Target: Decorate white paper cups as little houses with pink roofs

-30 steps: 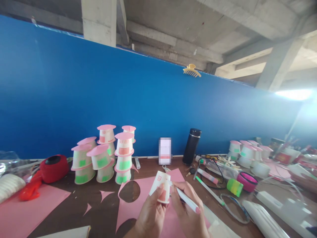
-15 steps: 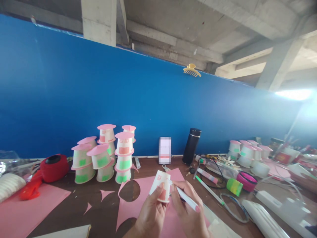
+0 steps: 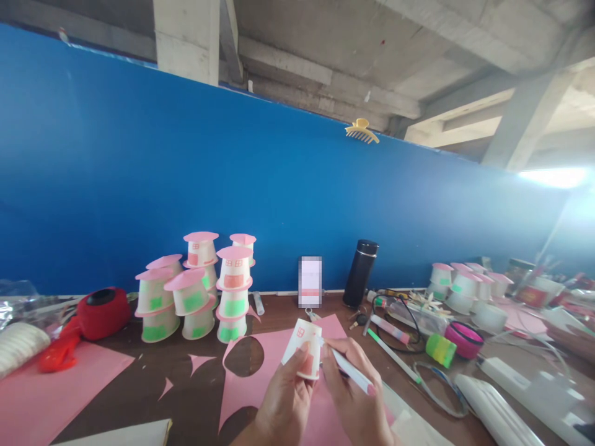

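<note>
Head view: what do the hands have?

"The left hand (image 3: 284, 395) grips a white paper cup (image 3: 311, 341), thumb across the front and the other fingers behind. The right hand (image 3: 357, 383) is closed round a white marker (image 3: 349, 370), pinched near its tip like a pen."

"And where is the cup?"

"Low in the middle, raised above the pink sheet (image 3: 275, 354) on the worktop (image 3: 186, 402). It tilts: narrow end up and away from the person, wide rim towards the left palm."

"Which way does the marker come at it?"

"From the right. Its long axis slants up and left, across the cup's own axis, so the tip meets the upper right of the wall, level with the small red window drawn at upper left. Whether it touches, I can't tell."

"So which hand is nearer?"

"The left, since it holds the cup; the right is just beside it, bridged by the marker. I'd judge that gap between tip and wall to be the relation that matters."
</note>
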A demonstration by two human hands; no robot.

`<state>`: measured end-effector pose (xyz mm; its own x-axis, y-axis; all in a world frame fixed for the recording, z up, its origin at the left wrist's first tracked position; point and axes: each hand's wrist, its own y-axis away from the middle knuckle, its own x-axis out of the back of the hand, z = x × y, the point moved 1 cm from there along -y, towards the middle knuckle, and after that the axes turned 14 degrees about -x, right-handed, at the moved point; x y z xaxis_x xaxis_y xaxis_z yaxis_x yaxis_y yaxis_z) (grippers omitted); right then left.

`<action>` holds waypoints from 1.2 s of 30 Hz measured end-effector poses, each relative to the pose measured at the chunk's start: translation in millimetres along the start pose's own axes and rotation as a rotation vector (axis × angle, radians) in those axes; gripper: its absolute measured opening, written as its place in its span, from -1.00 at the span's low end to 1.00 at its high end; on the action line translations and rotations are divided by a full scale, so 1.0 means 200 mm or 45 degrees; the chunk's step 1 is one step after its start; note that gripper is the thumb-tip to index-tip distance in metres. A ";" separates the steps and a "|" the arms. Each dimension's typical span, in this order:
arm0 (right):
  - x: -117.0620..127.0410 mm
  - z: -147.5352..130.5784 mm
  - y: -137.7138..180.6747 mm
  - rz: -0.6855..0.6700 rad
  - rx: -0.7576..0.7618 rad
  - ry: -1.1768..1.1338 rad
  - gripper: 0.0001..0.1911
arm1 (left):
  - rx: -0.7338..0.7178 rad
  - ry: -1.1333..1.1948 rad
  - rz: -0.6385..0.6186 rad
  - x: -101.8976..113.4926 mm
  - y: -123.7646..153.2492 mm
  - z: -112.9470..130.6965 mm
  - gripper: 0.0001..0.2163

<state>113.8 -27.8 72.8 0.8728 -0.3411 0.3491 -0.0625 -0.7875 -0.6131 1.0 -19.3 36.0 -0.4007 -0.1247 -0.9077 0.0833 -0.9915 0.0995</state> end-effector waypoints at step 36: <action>-0.01 -0.03 -0.01 -0.010 0.007 0.047 -0.90 | -0.026 -0.038 0.067 -0.04 0.02 0.02 -0.89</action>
<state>109.7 -29.8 78.3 0.8547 -0.3540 0.3796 -0.0534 -0.7875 -0.6140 -0.1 -22.0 45.3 -0.4224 -0.1779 -0.8888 0.1235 -0.9827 0.1380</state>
